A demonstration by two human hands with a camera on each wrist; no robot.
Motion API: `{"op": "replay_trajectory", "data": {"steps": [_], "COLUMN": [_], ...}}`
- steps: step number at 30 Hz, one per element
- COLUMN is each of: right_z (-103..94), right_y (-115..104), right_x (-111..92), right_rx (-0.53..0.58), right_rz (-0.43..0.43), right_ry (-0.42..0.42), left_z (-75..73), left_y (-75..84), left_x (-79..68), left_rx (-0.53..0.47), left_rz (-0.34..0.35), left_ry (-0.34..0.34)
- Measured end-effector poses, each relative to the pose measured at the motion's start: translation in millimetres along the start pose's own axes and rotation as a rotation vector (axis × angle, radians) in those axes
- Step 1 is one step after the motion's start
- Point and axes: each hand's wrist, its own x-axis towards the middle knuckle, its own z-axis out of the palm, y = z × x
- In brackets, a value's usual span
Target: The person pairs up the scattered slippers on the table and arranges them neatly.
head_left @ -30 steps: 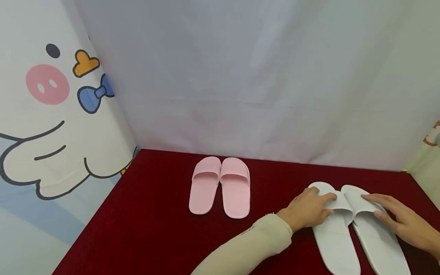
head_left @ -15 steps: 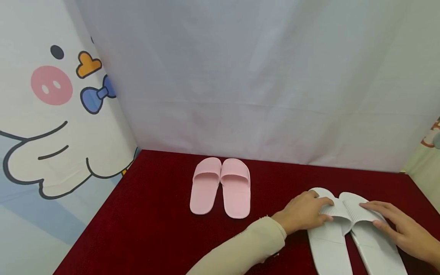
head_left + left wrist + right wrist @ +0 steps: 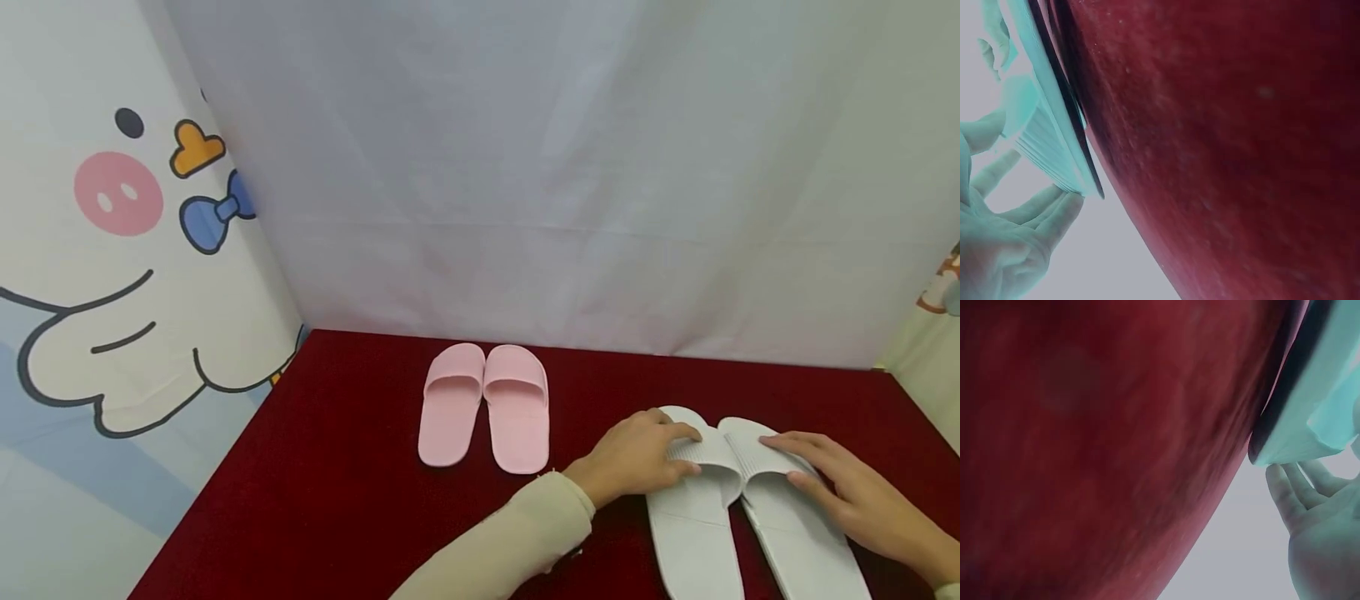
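Two white slippers, a left one (image 3: 693, 533) and a right one (image 3: 806, 533), lie side by side at the right of the red surface, inner edges touching near the straps. My left hand (image 3: 637, 454) holds the left slipper by the outer side of its ribbed strap, thumb near the strap's rear edge. On the other side my right hand (image 3: 862, 500) holds the right slipper's strap, index finger on top. The left wrist view shows left fingertips (image 3: 1069, 203) against the strap side. In the right wrist view, right fingertips (image 3: 1275, 472) touch the slipper's edge.
A pair of pink slippers, left (image 3: 450, 417) and right (image 3: 517, 421), stands together further back, left of the white pair. The dark red cloth (image 3: 315, 475) covers the table. A pale curtain (image 3: 562, 183) hangs behind, and a cartoon-printed cloth (image 3: 97, 333) at the left.
Both hands and the white slippers have shifted left, closer to the pink pair, and first slightly toward me. The pink slippers stay in place; the head view shifts slightly.
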Motion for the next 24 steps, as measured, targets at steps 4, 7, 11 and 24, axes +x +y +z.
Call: {"op": "replay_trajectory", "data": {"steps": [4,7,11,24], "right_z": [3.4,5.4,8.6,21.3], "right_y": [-5,-10,-18,-46], "right_x": [4,6,10,25], "right_rx": [-0.009,-0.003,-0.014,-0.088], "right_rz": [-0.001,-0.01,-0.01,0.006], "right_ry": [-0.005,-0.003,-0.004,-0.017], "left_z": [-1.9,-2.7,-3.3,-14.0], "left_y": [-4.2,-7.4,-13.4,-36.2], "left_x": [-5.4,-10.0,-16.0,-41.2], "left_rx": [-0.005,-0.012,-0.022,-0.061], "left_rz": [-0.008,-0.02,-0.031,-0.04], "left_ry": [0.0,-0.002,0.002,0.021]}}
